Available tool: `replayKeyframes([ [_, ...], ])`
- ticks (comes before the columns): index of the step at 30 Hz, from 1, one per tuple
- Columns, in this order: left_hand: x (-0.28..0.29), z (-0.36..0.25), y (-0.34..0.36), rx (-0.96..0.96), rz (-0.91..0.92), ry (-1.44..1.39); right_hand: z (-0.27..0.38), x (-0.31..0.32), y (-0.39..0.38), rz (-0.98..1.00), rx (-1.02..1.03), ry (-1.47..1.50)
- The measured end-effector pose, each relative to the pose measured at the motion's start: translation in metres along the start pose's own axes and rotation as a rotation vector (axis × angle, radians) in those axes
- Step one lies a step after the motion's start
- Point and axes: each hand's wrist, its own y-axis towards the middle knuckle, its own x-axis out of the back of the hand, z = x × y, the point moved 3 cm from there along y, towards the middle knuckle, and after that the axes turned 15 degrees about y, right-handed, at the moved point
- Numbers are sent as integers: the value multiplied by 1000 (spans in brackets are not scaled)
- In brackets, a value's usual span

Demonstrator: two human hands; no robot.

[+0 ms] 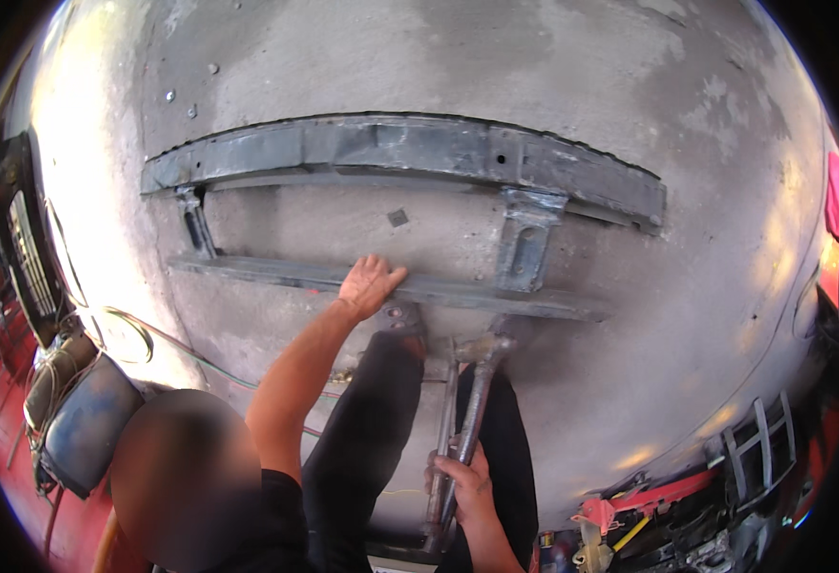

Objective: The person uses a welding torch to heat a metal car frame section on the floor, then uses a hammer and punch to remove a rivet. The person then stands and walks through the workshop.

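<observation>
Right hand (464, 477) was wrapped around a long metal tool (475, 409), its head pointing away, presumably for control. Left hand (370, 285) lay over the flat bar (453, 292), probably steadying it; couldn't tell whether it gripped. Bar was on the floor (687, 315); beyond, two brackets (520, 272) sat between it and the curved beam (400, 148), apparently as spacers.

Blurred oval patch (186, 477), metal tool (478, 393) partly hidden by right grip (467, 476), forearm (491, 542) cropped below
</observation>
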Motion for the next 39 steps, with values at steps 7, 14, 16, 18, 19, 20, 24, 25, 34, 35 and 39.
replayKeyframes([
  [7,-21,-11,11,31,-177,75,-8,-6,1,-60,43,29],
  [14,0,-6,-21,125,-237,77,-1,-28,-3,-114,70,-121],
  [16,10,-8,-39,201,-290,-38,-7,-13,5,-77,73,-69],
  [18,12,-18,-60,324,-430,-159,-11,-10,8,-54,83,-54],
  [19,15,-24,-71,372,-362,-386,-13,-11,9,-56,94,-51],
  [20,23,-34,-85,421,-290,-614,-14,-11,10,-56,105,-53],
  [24,35,-84,-136,443,-201,-1256,-19,-12,15,-18,152,-176],
  [25,50,-98,-152,464,-256,-1450,-20,-15,12,-20,161,-211],
  [34,77,-161,-213,866,-359,-1756,-16,-27,9,49,342,-496],
  [35,68,-158,-205,952,-372,-1849,-13,-21,15,68,348,-551],
  [39,38,-157,-177,1120,-324,-2009,15,-29,35,145,452,-872],
])
